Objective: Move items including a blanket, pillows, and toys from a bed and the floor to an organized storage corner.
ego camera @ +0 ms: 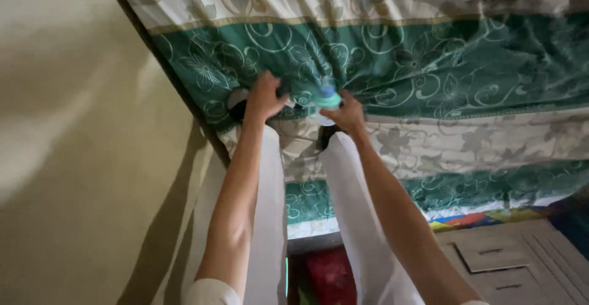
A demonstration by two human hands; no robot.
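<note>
Beige wall left; centre frame, your left hand and right hand both grip closed on soft, light white garment — hold its top edge.

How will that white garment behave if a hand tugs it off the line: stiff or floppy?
Probably floppy: the white garment hangs limp in two long panels. Likely light, being thin cloth. The left hand and right hand grip its top.

Left of my fingers the bare wall leaves open room; ahead, the hanging curtain blocks me (folds everywhere).
</note>
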